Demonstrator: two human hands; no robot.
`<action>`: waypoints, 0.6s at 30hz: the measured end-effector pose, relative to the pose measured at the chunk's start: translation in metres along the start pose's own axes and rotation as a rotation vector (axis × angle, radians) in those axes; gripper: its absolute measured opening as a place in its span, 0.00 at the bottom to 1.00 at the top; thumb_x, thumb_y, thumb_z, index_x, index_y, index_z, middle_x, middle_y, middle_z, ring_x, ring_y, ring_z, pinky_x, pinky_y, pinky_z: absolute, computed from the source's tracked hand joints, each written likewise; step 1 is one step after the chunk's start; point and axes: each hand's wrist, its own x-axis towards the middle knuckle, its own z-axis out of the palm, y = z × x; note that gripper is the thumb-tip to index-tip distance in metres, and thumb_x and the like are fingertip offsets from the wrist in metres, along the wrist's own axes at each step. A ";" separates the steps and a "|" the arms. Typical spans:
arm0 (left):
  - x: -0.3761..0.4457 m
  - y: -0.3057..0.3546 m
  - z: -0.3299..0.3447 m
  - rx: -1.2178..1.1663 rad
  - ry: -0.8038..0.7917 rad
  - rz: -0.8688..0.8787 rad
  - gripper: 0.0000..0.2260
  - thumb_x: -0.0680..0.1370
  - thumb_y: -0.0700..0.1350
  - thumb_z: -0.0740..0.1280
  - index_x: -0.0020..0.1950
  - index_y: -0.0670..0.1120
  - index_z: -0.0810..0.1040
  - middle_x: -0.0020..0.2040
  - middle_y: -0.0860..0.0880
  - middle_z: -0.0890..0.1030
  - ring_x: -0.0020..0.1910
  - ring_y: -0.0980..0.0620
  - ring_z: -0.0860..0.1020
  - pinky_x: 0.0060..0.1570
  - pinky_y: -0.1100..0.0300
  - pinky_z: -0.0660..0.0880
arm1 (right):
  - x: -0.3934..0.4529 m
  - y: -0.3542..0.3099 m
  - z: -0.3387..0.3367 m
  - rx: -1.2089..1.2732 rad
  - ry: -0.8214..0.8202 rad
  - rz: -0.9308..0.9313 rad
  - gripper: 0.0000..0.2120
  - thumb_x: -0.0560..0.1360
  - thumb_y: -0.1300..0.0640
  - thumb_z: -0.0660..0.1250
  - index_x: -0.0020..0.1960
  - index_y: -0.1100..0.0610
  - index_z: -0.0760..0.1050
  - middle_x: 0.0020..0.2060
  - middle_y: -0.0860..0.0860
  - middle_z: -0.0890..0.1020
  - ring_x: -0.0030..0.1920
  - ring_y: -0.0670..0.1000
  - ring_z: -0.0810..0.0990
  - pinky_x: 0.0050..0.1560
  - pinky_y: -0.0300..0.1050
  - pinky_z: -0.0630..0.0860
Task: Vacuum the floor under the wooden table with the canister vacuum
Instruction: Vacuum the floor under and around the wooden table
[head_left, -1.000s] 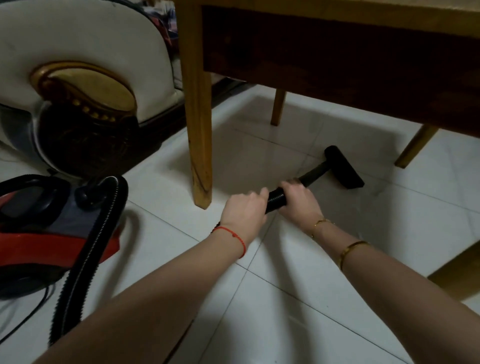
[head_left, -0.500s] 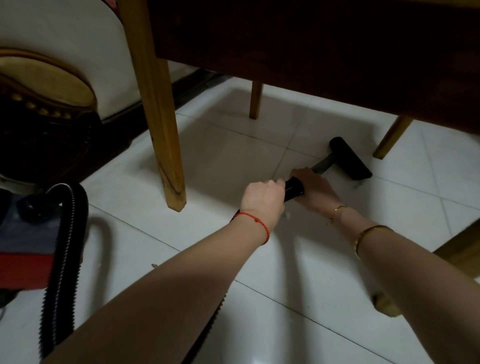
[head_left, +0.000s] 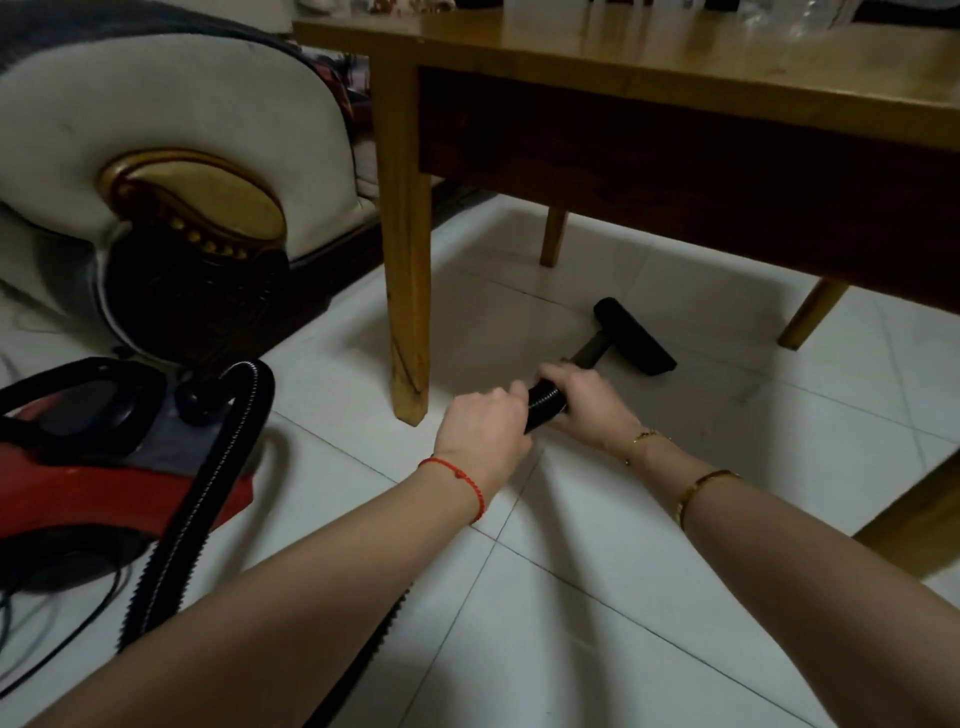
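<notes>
Nozzle drawn nearer; hose mostly hand-hidden.

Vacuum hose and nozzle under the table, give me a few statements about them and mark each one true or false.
1. Both hands grip the black hose. True: the left hand sits nearer the person, the right hand nearer the nozzle.
2. The floor nozzle lies on the white tiles under the wooden table. True.
3. The nozzle touches the near table leg. False: it lies apart from it, to its right.
4. The red canister stands under the table. False: it sits outside it, left of the leg, beside the sofa arm.
5. The right wrist wears a red string. False: the red string is on the left wrist.
</notes>
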 end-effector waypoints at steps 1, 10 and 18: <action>-0.009 -0.006 -0.004 0.006 0.004 -0.007 0.12 0.79 0.49 0.62 0.59 0.45 0.68 0.52 0.46 0.80 0.48 0.44 0.81 0.37 0.57 0.66 | 0.000 -0.010 0.002 0.007 -0.001 -0.020 0.09 0.70 0.59 0.71 0.45 0.55 0.71 0.43 0.51 0.75 0.44 0.51 0.73 0.43 0.40 0.64; -0.078 -0.051 -0.030 0.042 -0.009 -0.060 0.12 0.80 0.51 0.60 0.59 0.45 0.69 0.49 0.47 0.80 0.46 0.45 0.81 0.37 0.57 0.67 | -0.003 -0.086 0.021 0.071 -0.048 -0.189 0.09 0.71 0.55 0.71 0.43 0.52 0.70 0.40 0.47 0.74 0.44 0.48 0.71 0.46 0.41 0.68; -0.099 -0.078 -0.027 0.067 -0.047 -0.116 0.13 0.79 0.51 0.60 0.59 0.45 0.69 0.51 0.46 0.80 0.48 0.44 0.81 0.38 0.57 0.66 | 0.012 -0.113 0.042 0.059 -0.064 -0.307 0.09 0.72 0.53 0.70 0.47 0.54 0.73 0.42 0.49 0.77 0.45 0.48 0.71 0.43 0.38 0.65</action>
